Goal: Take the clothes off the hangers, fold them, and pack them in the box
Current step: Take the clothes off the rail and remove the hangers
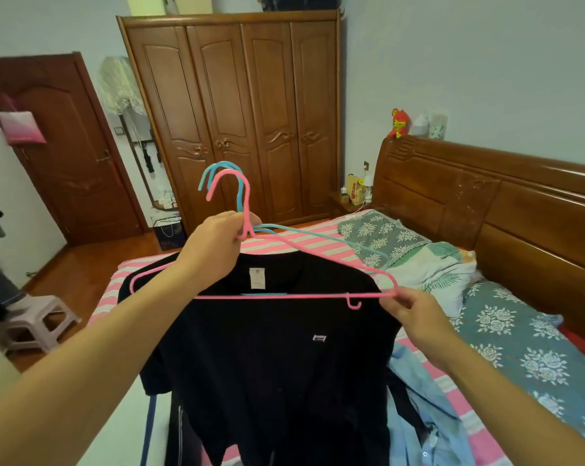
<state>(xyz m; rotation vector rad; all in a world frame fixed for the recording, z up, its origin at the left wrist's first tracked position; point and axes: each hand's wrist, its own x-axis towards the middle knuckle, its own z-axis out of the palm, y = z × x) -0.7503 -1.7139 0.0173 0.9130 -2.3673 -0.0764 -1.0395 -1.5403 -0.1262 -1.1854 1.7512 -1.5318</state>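
Right now, a pink hanger (284, 297) is held up in the middle of the frame. Its neck is gripped by the left hand (214, 250), together with a blue hanger (318, 234). Its right end is pinched by the right hand (410, 312). A black shirt (277, 364) is hanging just behind the pink hanger, above the bed (318, 245).

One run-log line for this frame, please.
left hand: grips hanger necks | right hand: pinches pink hanger end | black T-shirt: hanging below | box: unseen
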